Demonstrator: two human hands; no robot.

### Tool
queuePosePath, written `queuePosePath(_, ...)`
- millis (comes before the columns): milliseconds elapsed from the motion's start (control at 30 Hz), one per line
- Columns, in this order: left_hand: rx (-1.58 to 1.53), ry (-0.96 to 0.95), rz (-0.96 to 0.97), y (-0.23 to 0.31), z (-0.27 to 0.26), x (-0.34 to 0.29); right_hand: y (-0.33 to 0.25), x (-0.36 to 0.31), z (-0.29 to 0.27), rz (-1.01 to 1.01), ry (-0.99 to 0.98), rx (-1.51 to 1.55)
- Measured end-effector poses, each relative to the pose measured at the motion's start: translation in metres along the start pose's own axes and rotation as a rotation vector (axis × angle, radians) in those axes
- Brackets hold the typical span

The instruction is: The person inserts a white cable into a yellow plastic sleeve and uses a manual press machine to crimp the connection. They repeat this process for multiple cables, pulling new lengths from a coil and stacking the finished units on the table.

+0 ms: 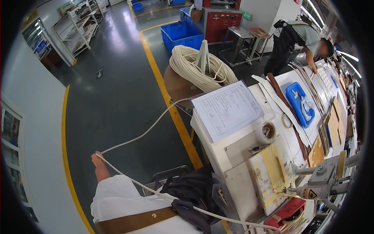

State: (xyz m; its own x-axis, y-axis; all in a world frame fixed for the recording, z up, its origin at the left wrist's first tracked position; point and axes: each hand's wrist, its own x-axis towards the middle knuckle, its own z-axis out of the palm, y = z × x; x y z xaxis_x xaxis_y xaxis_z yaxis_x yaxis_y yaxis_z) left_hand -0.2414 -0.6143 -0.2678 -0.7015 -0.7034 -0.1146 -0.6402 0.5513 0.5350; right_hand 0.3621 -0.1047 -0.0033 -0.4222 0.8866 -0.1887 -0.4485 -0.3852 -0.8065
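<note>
My left hand, at the end of a white sleeve, is stretched out to the left over the floor. Its fingers are closed round a thin cream cord. One stretch of cord rises from the hand to a big coil of cord on a round stand. From the hand, another stretch runs across my front to the bench at the lower right, beside a red tape dispenser. My right hand is out of view.
On the white bench lie a printed sheet, a tape roll, a yellow-taped block and a blue tray. A metal machine head stands lower right. Another person bends over the bench's far end. Blue bins stand behind the coil.
</note>
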Motion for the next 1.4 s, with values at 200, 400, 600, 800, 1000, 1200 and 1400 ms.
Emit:
queuePosePath(200, -0.957, 0.249, -0.152, 0.035, 0.001, 0.02, 0.033, 0.003, 0.024, 0.07, 0.014, -0.052)
queuePosePath(400, 0.44, 0.54, 0.595, 0.071, -0.048, 0.003, 0.064, 0.003, 0.042, 0.112, 0.02, -0.097)
queuePosePath(600, 1.015, 0.364, 0.587, 0.084, -0.104, -0.001, 0.069, 0.013, 0.049, 0.159, -0.008, -0.115)
queuePosePath(800, 0.584, 0.25, 0.921, 0.136, -0.039, -0.039, 0.067, 0.026, 0.06, 0.151, 0.006, -0.173)
queuePosePath(1000, -0.197, -0.357, 1.123, 0.238, 0.147, -0.174, 0.049, 0.039, 0.075, 0.097, 0.059, -0.246)
queuePosePath(1200, -0.274, -0.321, 1.324, 0.342, 0.28, -0.292, 0.031, 0.056, 0.097, 0.04, 0.105, -0.345)
queuePosePath(1400, 0.036, -0.779, 1.164, 0.372, 0.328, -0.374, 0.019, 0.066, 0.111, 0.023, 0.19, -0.382)
